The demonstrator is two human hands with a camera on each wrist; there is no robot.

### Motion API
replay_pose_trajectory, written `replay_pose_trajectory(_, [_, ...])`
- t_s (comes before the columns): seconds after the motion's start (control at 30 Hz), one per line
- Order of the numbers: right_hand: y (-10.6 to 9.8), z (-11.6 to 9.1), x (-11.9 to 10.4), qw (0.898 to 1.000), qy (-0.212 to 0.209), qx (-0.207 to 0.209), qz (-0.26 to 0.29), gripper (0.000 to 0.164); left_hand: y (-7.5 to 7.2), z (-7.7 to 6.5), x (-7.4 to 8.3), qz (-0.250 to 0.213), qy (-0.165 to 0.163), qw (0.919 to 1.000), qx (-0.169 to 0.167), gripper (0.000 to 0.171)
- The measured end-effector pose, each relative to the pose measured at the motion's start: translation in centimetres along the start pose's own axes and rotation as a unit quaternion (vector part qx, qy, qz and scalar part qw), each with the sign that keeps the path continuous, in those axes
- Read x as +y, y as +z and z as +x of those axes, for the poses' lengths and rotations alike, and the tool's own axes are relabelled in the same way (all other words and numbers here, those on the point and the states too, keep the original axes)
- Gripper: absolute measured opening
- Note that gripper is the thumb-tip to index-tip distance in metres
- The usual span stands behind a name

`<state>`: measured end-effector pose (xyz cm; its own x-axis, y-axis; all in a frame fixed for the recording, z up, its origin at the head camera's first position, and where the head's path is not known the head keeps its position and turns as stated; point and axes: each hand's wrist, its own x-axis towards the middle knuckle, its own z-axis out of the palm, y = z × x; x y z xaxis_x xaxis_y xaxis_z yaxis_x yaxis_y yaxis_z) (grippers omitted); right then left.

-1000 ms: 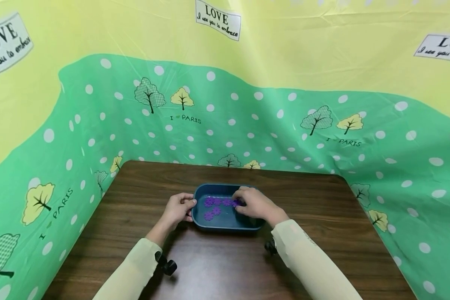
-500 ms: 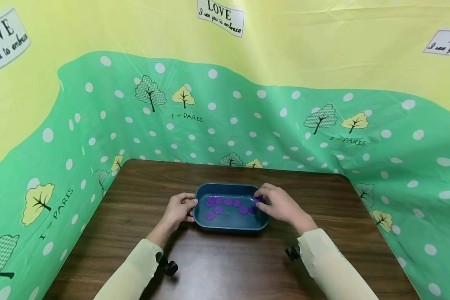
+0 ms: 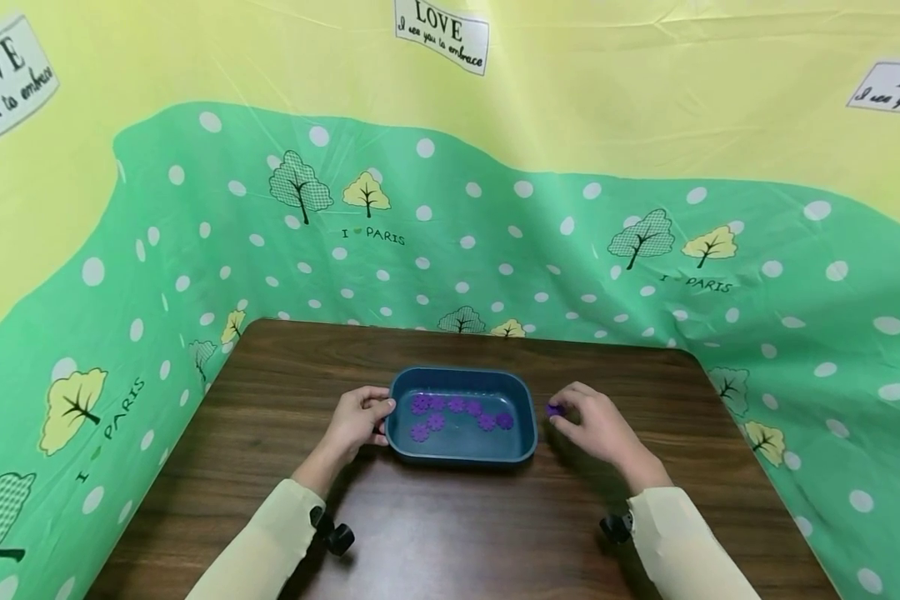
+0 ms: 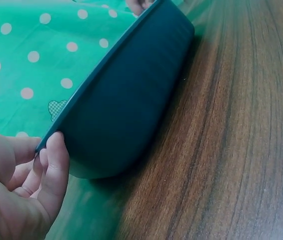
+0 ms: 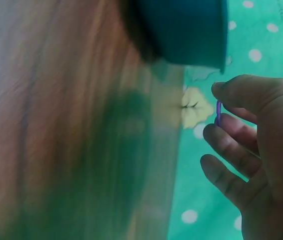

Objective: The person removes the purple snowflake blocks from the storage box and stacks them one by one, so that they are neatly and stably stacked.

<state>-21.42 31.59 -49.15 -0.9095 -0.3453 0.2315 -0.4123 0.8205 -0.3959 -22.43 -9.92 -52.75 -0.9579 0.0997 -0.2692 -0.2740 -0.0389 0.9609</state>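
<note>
Head view: right hand (image 3: 598, 425), nearly closed at the tips, pinches a small purple piece (image 3: 554, 410); just left of it, apart, sits a dark-blue, rounded-rectangular, plastic-looking tray (image 3: 461, 457) with flat purple flower-shaped pieces (image 3: 457, 405) inside, these to the right of the left hand (image 3: 354, 423). Left wrist view: left thumb and fingers grip the tray's rim; an uneven pull might tilt it, sliding the loose pieces. Right wrist view: held piece edge-on, thin, only fingertip contact; a slackened pinch could drop it beneath the hand.
</note>
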Motion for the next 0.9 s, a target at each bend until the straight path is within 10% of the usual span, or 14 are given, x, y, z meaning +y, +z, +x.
replay_pose_trajectory(0.9, [1.4, -2.8, 5.4, 0.996, 0.068, -0.036, -0.035, 0.018, 0.2, 0.1, -0.1, -0.007, 0.002, 0.9999, -0.01, 0.038])
